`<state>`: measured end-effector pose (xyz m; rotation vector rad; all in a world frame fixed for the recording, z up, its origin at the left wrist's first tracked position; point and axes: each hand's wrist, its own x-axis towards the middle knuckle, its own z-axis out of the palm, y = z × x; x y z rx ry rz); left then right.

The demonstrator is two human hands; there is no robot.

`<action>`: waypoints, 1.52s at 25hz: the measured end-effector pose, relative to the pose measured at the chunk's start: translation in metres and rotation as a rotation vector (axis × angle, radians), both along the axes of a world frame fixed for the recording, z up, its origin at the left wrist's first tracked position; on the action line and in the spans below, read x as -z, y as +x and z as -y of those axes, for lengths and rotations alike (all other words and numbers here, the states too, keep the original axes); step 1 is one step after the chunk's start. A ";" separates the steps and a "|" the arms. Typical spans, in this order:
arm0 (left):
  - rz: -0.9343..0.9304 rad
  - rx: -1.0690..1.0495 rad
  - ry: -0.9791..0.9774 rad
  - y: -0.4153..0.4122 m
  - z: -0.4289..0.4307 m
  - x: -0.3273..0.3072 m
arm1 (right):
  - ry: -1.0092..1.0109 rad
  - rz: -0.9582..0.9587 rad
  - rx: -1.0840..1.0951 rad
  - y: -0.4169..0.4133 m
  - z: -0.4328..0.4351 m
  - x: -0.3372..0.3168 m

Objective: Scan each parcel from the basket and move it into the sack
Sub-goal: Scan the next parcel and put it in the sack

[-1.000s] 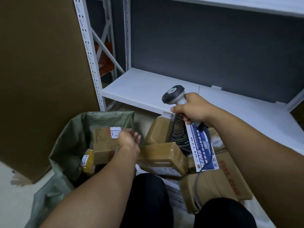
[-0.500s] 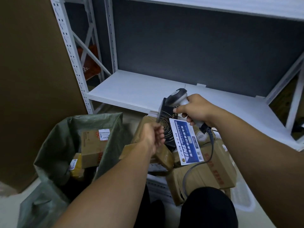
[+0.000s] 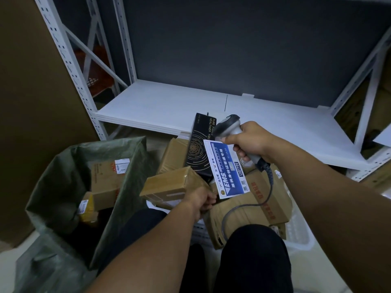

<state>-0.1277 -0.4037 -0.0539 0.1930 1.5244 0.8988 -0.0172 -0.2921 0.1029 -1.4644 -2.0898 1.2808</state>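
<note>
A white basket [image 3: 297, 234] at the right holds several parcels: a small brown carton [image 3: 169, 183], an upright black box [image 3: 200, 149], a blue and white envelope [image 3: 229, 170] and a large flat carton [image 3: 254, 205]. My left hand [image 3: 201, 200] grips the small brown carton at its near right end, fingers curled under it. My right hand [image 3: 252, 142] holds a grey handheld scanner [image 3: 229, 123] above the envelope, its cable hanging down. The green sack [image 3: 61, 178] stands open at the left with a labelled brown parcel [image 3: 103, 180] and a yellow one [image 3: 86, 208] inside.
A white metal shelf [image 3: 169, 104] runs behind the basket, with an upright post [image 3: 69, 66] at its left. A tall brown board [image 3: 31, 102] stands at the far left. My dark-trousered knees [image 3: 249, 254] are just in front of the basket.
My left hand let go of the labelled parcel in the sack, swung right to the basket and closed on the small brown carton. The scanner hand stayed above the envelope.
</note>
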 end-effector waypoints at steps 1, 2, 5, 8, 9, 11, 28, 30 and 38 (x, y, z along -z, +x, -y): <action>-0.037 -0.005 -0.018 0.002 0.002 0.006 | -0.008 -0.008 0.000 0.002 -0.001 0.002; -0.068 -0.015 -0.039 0.003 0.006 0.011 | -0.017 -0.019 0.000 0.004 -0.002 0.004; -0.011 -0.022 -0.081 0.008 0.017 0.028 | -0.033 -0.045 0.002 0.009 -0.005 0.010; 0.135 0.030 -0.096 0.017 0.018 0.036 | -0.034 -0.045 0.008 0.014 -0.010 0.017; 0.153 0.031 -0.099 0.020 0.017 0.038 | -0.034 -0.042 0.016 0.015 -0.012 0.020; 0.159 0.012 -0.125 0.023 0.016 0.043 | -0.041 -0.043 0.036 0.020 -0.016 0.026; 0.137 0.046 -0.052 0.032 0.015 0.036 | -0.041 -0.038 0.093 0.052 0.000 0.025; 0.121 0.066 -0.011 0.030 0.018 0.025 | -0.027 -0.059 0.101 0.055 0.007 0.015; 0.016 0.195 0.091 0.028 0.035 -0.029 | 0.049 -0.068 0.130 0.072 0.040 -0.014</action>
